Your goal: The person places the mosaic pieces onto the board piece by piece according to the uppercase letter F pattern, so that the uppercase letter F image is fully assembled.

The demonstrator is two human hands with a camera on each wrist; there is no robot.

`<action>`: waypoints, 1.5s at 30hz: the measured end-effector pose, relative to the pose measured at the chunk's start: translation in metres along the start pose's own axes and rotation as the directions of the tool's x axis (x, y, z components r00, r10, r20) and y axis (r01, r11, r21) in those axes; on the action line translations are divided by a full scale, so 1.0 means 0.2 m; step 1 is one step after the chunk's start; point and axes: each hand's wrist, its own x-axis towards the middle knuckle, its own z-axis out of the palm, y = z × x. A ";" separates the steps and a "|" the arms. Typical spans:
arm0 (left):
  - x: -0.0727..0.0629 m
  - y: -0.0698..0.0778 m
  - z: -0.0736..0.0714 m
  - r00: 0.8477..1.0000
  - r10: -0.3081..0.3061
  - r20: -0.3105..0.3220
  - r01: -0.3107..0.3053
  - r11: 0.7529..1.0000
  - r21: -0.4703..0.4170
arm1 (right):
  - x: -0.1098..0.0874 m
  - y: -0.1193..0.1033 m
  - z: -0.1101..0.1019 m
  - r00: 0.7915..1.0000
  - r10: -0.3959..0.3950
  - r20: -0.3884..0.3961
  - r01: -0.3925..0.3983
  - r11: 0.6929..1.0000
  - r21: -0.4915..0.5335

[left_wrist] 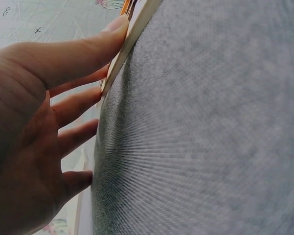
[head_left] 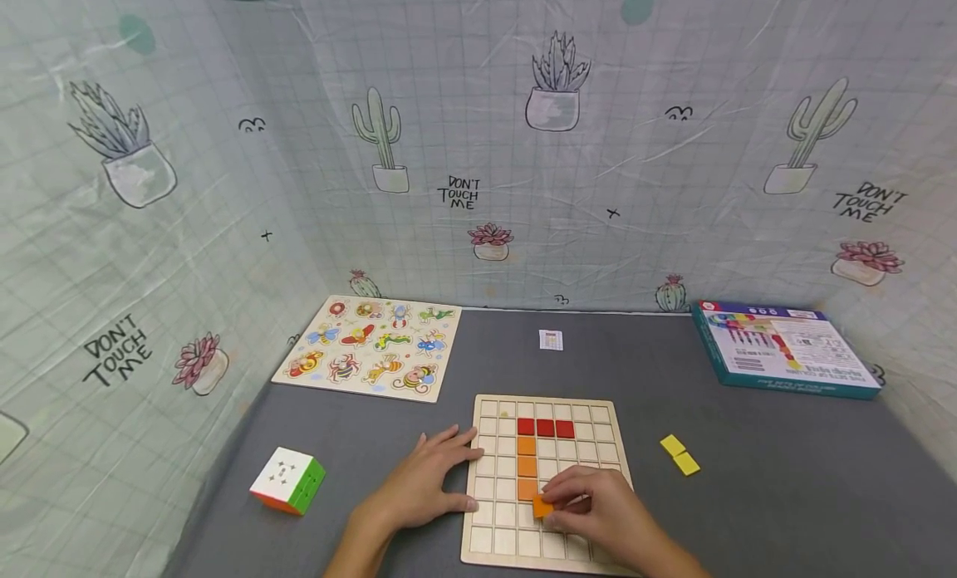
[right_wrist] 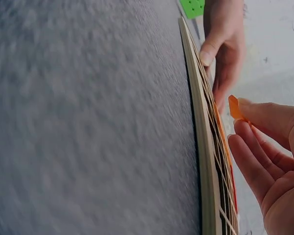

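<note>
On the dark table lies a wooden grid board (head_left: pixel 504 516). Set in its cells are several red square tiles (head_left: pixel 545 428) in a row and several orange square tiles (head_left: pixel 527 467) in a column below the leftmost red one. My right hand (head_left: pixel 598 507) pinches one more orange tile (right_wrist: pixel 234 107) between thumb and fingertips, just over the board at the lower end of the column. My left hand (head_left: pixel 422 482) touches the board's left edge with its fingers spread, as the left wrist view also shows. Two yellow tiles (head_left: pixel 679 455) lie right of the board.
A puzzle cube (head_left: pixel 287 480) sits at the left. Behind it lies an insect picture board (head_left: pixel 366 350). A small printed card (head_left: pixel 551 340) is beyond the grid board, and a flat box (head_left: pixel 785 350) stands at the back right. Patterned cloth walls (head_left: pixel 478 146) enclose the table.
</note>
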 end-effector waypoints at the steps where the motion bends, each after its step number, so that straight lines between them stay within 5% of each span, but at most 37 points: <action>1: 0.00 0.00 0.00 1.000 -0.002 0.001 0.002 1.000 0.000 | 0.00 0.00 0.01 1.000 0.000 0.004 0.000 1.000 0.000; 13: 0.00 0.00 0.00 1.000 -0.012 0.006 0.012 1.000 0.002 | 0.02 -0.02 0.10 0.996 -0.085 -0.004 0.084 0.990 -0.115; 45: 0.00 0.00 0.00 1.000 -0.005 0.002 0.005 1.000 0.004 | 0.05 -0.04 0.12 1.000 -0.011 0.001 0.011 0.990 -0.140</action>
